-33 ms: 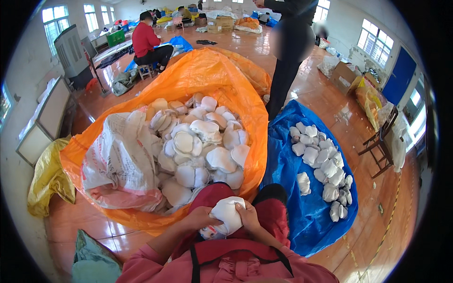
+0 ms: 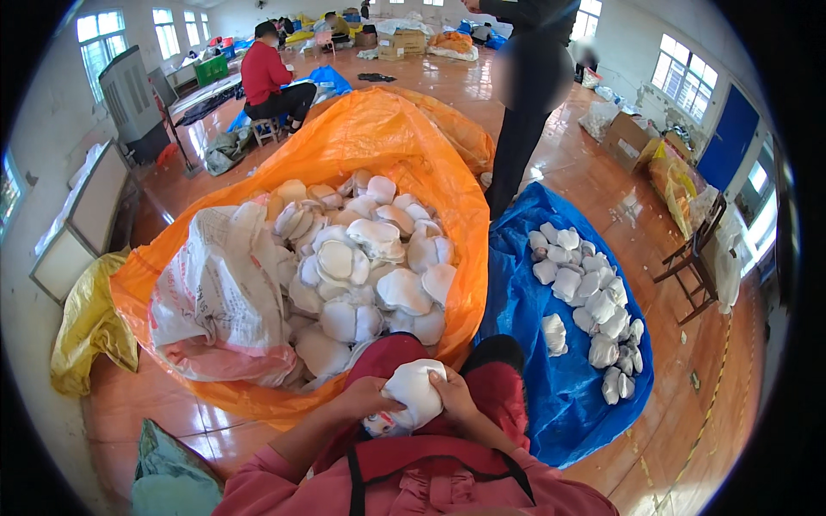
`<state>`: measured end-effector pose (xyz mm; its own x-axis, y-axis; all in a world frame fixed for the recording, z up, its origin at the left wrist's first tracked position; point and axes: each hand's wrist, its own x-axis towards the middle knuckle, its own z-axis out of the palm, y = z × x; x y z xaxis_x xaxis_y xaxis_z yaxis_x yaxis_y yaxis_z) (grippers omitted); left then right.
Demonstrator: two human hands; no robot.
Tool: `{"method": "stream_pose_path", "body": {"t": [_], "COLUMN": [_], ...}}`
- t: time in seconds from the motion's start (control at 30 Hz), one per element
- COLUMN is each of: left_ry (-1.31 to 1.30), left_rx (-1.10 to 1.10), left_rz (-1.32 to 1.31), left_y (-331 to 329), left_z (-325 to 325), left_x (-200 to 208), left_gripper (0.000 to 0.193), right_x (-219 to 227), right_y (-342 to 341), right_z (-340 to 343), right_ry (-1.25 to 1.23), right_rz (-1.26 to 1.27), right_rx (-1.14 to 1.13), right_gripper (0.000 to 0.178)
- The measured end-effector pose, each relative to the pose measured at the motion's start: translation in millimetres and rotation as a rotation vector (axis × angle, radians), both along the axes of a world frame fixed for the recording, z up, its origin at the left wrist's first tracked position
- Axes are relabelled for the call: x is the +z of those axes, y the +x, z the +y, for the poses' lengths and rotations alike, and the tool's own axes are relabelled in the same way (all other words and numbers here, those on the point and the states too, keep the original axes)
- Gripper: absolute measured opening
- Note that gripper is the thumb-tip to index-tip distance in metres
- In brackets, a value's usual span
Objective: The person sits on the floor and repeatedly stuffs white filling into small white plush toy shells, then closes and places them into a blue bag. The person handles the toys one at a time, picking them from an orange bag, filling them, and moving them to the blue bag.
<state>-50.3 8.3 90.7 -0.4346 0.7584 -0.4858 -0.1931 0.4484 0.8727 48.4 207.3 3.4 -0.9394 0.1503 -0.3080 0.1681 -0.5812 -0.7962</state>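
Over my lap, my left hand [image 2: 368,399] and my right hand [image 2: 454,396] grip a white rounded fabric pad [image 2: 415,389] from its two sides. My fingers are closed on its edges. Below the pad, by my left hand, shows a small blue, white and red piece [image 2: 380,424]; I cannot make out what it is. Just beyond my knees, a big orange sheet sack [image 2: 469,292] lies spread open. It holds a heap of white and beige rounded pads [image 2: 403,291]. To the right, bundled white pads [image 2: 595,288] lie on a blue sheet [image 2: 542,413].
A white woven bag [image 2: 215,284] lies over the heap's left side. A person in dark trousers [image 2: 523,129] stands beyond the blue sheet. Another person in red [image 2: 262,73] sits far left. A wooden chair [image 2: 699,262] stands at right, a yellow sack [image 2: 90,331] at left.
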Motion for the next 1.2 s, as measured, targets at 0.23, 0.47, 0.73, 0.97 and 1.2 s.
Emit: {"method": "stream_pose_path", "body": {"t": [0.23, 0.47, 0.73, 0.97, 1.2], "left_ry": [-0.158, -0.25, -0.271, -0.275, -0.04], "left_rx": [-0.513, -0.583, -0.585, -0.447, -0.056], "left_rz": [0.277, 0.334, 0.232, 0.204, 0.022], "left_y": [-10, -9, -2, 2, 3], "left_z": [5, 12, 15, 19, 8], "left_x": [24, 14, 27, 32, 16], "left_gripper": [0.039, 0.041, 0.038, 0.038, 0.029], "right_x": [46, 89, 69, 57, 25], "right_y": [-13, -24, -18, 3, 24], "right_z": [22, 22, 32, 44, 41], "right_ry": [0.702, 0.989, 0.938, 0.832, -0.028], "right_rz": [0.209, 0.221, 0.208, 0.093, 0.086], "right_rx": [0.681, 1.033, 1.14, 0.895, 0.306], "right_gripper": [0.054, 0.058, 0.047, 0.042, 0.052]}}
